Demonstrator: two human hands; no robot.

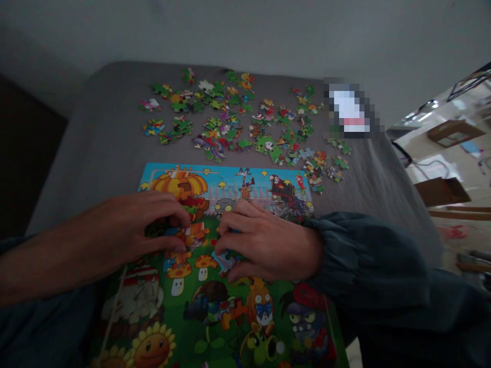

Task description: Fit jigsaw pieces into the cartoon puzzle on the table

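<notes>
Left hand (132, 222) pinching the orange piece (197, 232) by its left end, thumb and forefinger tips nearly together. Piece's long axis runs left-right, roughly parallel to the board (232, 176)'s top edge. Right hand (264, 237) has fingers and thumb curled round the grey piece (226, 263), pinching it, it seems. Key relation: grey piece lies right of the orange one and a bit closer to the board's bottom edge; left hand is nearer the orange piece, right hand nearer the grey. Loose pieces (264, 143) scattered between the board's top edge and the table (95, 153)'s far edge. Hidden: board middle under both hands, right fingertips partly. Board's bottom edge cut off. Thing by the table's far right corner pixelated. Light dim, piece outlines hard to make out.
</notes>
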